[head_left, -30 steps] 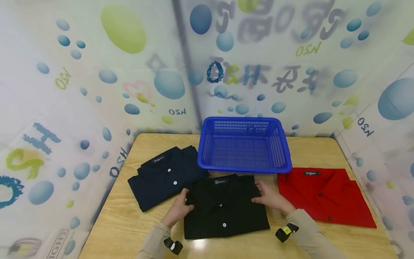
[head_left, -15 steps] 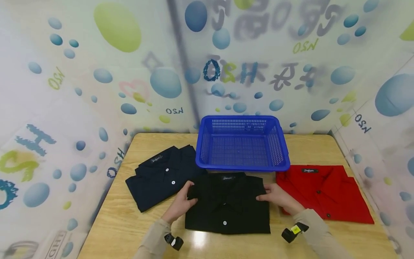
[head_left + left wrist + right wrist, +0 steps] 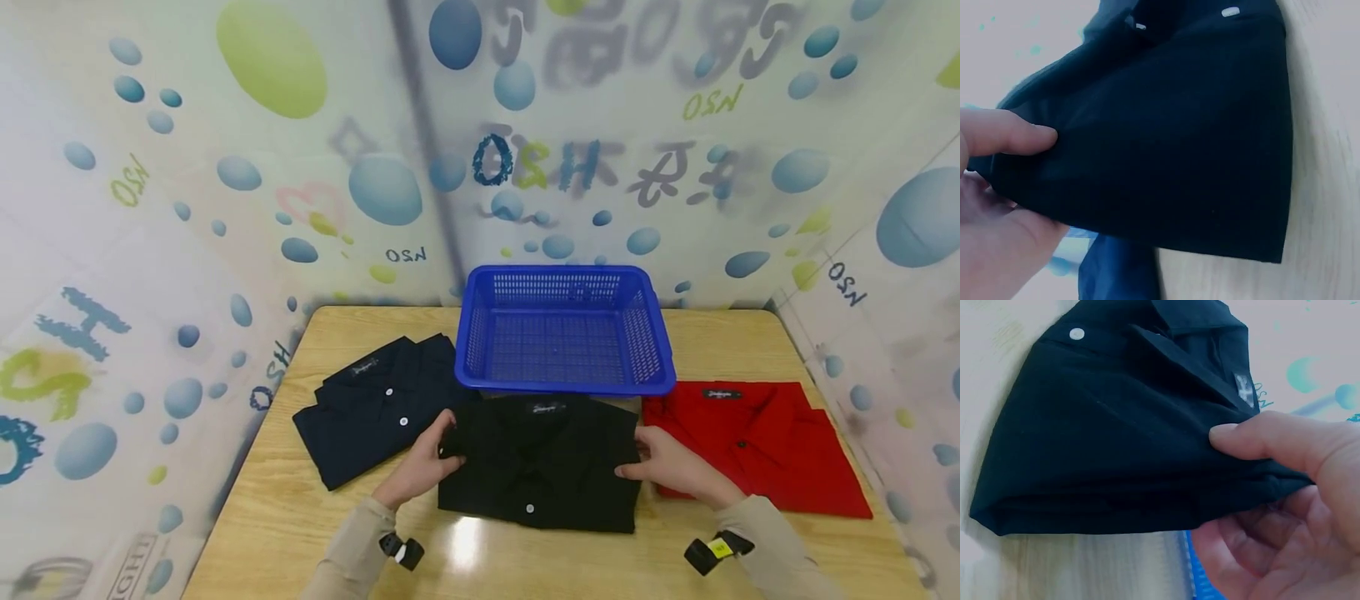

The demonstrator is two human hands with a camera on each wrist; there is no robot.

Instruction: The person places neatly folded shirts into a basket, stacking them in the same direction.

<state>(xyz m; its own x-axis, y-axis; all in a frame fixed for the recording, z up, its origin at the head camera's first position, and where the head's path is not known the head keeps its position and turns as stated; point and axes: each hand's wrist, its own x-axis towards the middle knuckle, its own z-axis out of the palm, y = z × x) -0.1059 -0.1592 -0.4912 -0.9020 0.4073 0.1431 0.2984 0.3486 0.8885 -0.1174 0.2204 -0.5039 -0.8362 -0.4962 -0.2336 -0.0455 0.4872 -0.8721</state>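
A folded black shirt (image 3: 540, 475) with a collar label and white buttons is held between both hands, at the middle of the table in the head view. My left hand (image 3: 422, 462) pinches its left side, thumb on top and fingers beneath, as the left wrist view of the shirt (image 3: 1166, 144) shows. At the opposite side my right hand (image 3: 671, 462) grips the cloth the same way; in the right wrist view the thumb lies on the black shirt (image 3: 1116, 425) and the fingers are under it. The far edge of the shirt looks lifted toward the basket.
Behind the shirt stands a blue plastic basket (image 3: 562, 390) with nothing in it. A folded navy shirt (image 3: 375, 425) lies to the left on the wooden table (image 3: 285, 533), and a folded red shirt (image 3: 765, 458) to the right. Patterned white curtains (image 3: 337, 125) enclose the table.
Both hands have kept hold of the black shirt. It has shifted slightly right and toward the basket, and its near edge has moved farther from me.
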